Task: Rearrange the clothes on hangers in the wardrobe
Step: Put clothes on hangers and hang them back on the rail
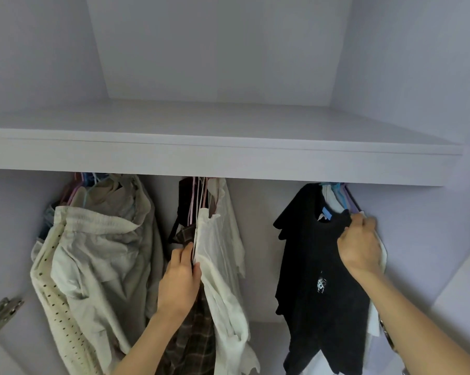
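Under the shelf (228, 161) you have three bunches of hanging clothes: trousers (93, 253) at the left, a shirt (223, 253) in the middle, a T-shirt (317, 253) at the right. Your left hand (179, 282) sits just left of the shirt; your right hand (359, 244) is on the T-shirt's right shoulder.

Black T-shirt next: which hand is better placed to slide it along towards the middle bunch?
Right, probably. The right hand already grips the black T-shirt at its shoulder, just under the hangers. The left hand is busy in the middle bunch, fingers tucked beside the white shirt, apart from the T-shirt.
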Demonstrator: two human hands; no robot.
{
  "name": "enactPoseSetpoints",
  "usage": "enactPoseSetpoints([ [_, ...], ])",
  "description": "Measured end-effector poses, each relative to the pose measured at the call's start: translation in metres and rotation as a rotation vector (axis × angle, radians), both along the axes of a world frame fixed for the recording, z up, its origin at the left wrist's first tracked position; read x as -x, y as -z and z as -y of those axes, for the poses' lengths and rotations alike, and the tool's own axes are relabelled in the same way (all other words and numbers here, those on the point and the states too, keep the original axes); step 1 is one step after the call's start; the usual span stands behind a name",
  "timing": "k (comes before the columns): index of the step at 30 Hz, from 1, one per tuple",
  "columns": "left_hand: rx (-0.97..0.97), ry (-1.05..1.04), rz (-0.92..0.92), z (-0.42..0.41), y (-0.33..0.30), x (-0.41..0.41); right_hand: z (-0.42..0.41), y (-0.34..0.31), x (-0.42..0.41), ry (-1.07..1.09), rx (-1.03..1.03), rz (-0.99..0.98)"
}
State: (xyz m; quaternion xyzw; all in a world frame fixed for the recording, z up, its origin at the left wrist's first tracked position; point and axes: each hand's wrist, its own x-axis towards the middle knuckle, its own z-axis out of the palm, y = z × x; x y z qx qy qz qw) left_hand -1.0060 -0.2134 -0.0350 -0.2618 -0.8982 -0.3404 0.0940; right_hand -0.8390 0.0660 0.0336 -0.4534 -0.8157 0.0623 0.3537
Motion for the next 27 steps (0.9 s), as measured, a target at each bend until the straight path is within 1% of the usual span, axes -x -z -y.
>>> enactPoseSetpoints([
  [3,-0.016,-0.015,-0.021,-0.003,0.000,-0.003,0.019,0.007,0.009,-0.070,-0.142,0.024],
  [4,-0.027,-0.017,-0.035,-0.004,0.001,-0.005,0.031,0.011,0.017,-0.142,-0.179,0.023],
  [5,-0.042,-0.018,-0.045,-0.004,0.001,-0.006,0.047,0.015,0.027,-0.257,-0.131,0.031],
  [6,-0.059,-0.020,-0.047,-0.005,0.001,-0.007,0.064,0.017,0.040,-0.396,-0.005,0.023],
  [7,-0.076,-0.024,-0.042,-0.005,0.001,-0.007,0.083,0.017,0.054,-0.519,0.169,0.007],
  [9,-0.099,-0.034,-0.029,-0.003,0.002,-0.006,0.117,0.016,0.087,-0.664,0.491,-0.003],
  [11,-0.128,-0.028,-0.011,0.000,0.003,-0.003,0.142,0.013,0.121,-0.752,0.681,0.005],
  [13,-0.155,0.001,0.005,0.004,0.004,-0.001,0.161,0.010,0.150,-0.833,0.797,0.003],
  [15,-0.179,0.016,0.026,0.009,0.005,0.004,0.174,0.010,0.174,-0.861,0.817,0.028],
  [18,-0.222,0.035,0.050,0.018,0.008,0.016,0.189,0.013,0.192,-0.816,0.754,0.032],
  [22,-0.222,0.080,0.032,0.024,0.011,0.024,0.193,0.021,0.199,-0.798,0.760,0.015],
  [27,-0.201,0.070,0.039,0.027,0.012,0.034,0.194,0.022,0.207,-0.832,0.749,0.025],
])
